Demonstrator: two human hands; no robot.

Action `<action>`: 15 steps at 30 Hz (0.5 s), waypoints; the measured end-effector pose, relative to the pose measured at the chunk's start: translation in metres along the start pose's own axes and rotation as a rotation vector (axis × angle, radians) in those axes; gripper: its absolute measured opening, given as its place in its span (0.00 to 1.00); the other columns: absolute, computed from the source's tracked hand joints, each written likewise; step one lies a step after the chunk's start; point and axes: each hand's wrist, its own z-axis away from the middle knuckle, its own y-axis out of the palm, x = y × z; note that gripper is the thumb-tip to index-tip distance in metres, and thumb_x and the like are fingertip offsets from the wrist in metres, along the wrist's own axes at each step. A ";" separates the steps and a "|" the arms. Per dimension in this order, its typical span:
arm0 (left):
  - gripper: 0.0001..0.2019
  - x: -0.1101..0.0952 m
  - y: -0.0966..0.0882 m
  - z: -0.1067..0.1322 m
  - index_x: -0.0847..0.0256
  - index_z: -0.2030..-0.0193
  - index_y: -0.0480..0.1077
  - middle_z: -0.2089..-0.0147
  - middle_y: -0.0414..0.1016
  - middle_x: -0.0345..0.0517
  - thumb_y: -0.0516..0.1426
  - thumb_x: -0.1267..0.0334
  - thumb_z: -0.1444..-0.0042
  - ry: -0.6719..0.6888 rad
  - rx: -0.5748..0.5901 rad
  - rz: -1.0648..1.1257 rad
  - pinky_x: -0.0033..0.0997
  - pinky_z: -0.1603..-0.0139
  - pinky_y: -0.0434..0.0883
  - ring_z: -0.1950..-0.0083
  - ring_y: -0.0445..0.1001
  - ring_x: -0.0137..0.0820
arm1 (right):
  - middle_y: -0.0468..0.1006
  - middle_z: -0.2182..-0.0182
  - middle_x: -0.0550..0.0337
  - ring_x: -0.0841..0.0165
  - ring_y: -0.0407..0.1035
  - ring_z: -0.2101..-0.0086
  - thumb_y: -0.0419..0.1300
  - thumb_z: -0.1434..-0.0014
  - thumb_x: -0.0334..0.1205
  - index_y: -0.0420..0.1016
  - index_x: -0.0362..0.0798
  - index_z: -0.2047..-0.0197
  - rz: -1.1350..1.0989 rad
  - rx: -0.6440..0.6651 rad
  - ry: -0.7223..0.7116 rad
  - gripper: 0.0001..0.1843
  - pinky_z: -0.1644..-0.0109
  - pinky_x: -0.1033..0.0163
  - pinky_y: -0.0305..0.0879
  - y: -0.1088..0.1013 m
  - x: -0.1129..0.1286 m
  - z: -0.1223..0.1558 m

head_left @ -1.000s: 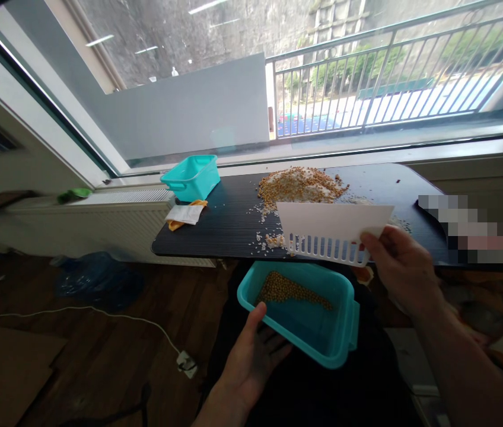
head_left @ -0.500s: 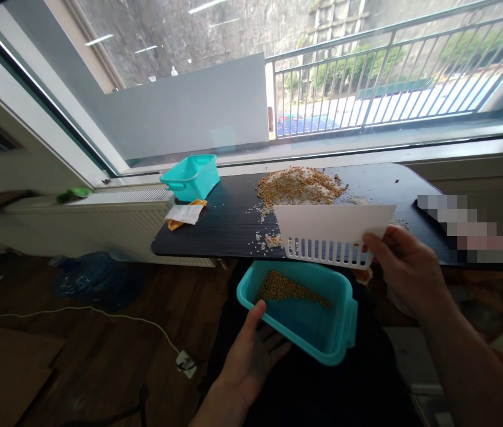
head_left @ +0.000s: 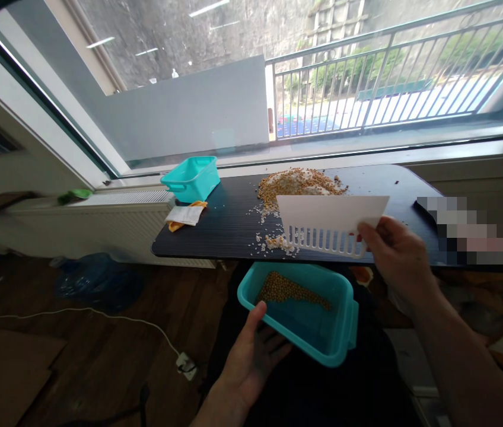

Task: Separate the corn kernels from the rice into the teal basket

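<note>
My left hand (head_left: 251, 353) holds a turquoise plastic basin (head_left: 344, 326) on my lap, its thumb at the rim and its fingers under the side. Soybeans (head_left: 285, 287) lie along the basin's far left part. In my right hand (head_left: 396, 252) a white slotted plastic scraper (head_left: 329, 210) is pinched at its right end. The scraper's slots face down over the table's near edge. Behind it, a heap of soybeans mixed with white grains (head_left: 296, 181) is spread on the dark table (head_left: 225, 228). A smaller scatter of grains and beans (head_left: 278, 242) sits by the near edge.
Another turquoise basin (head_left: 196, 181) stands at the table's left end, beside a white packet (head_left: 184, 214) on an orange cloth. A blurred-out object (head_left: 469, 228) lies at the right end. The window is behind; a white power strip (head_left: 186, 365) is on the floor.
My right hand has lifted the scraper slightly up and to the left, uncovering more of the scattered grains near the edge. The left hand and basin stay almost in place.
</note>
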 end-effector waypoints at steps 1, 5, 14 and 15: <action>0.30 0.000 0.000 0.000 0.63 0.40 0.63 0.42 0.72 0.58 0.55 0.45 0.44 0.000 0.001 -0.002 0.43 0.42 0.67 0.45 0.74 0.45 | 0.77 0.75 0.64 0.68 0.70 0.74 0.63 0.46 0.49 0.75 0.52 0.65 -0.011 -0.005 0.004 0.10 0.69 0.62 0.68 0.000 0.001 0.001; 0.30 0.000 0.000 0.001 0.63 0.39 0.63 0.41 0.72 0.58 0.55 0.46 0.43 0.002 0.002 -0.002 0.43 0.42 0.67 0.45 0.74 0.44 | 0.78 0.74 0.64 0.68 0.71 0.74 0.63 0.46 0.49 0.75 0.53 0.66 -0.001 -0.024 -0.004 0.09 0.68 0.61 0.69 -0.002 0.002 0.002; 0.30 0.001 0.003 0.002 0.64 0.39 0.63 0.43 0.73 0.59 0.56 0.46 0.43 0.006 -0.009 0.018 0.43 0.43 0.68 0.48 0.76 0.43 | 0.76 0.76 0.64 0.67 0.71 0.74 0.63 0.47 0.48 0.73 0.52 0.69 0.008 0.053 0.001 0.09 0.70 0.63 0.69 0.002 0.001 0.003; 0.30 0.001 0.003 0.003 0.63 0.39 0.63 0.43 0.73 0.59 0.56 0.46 0.43 0.008 -0.006 0.016 0.43 0.43 0.68 0.47 0.75 0.44 | 0.75 0.77 0.64 0.67 0.71 0.74 0.63 0.48 0.47 0.72 0.52 0.71 0.003 0.069 0.002 0.09 0.70 0.63 0.69 0.003 0.003 0.004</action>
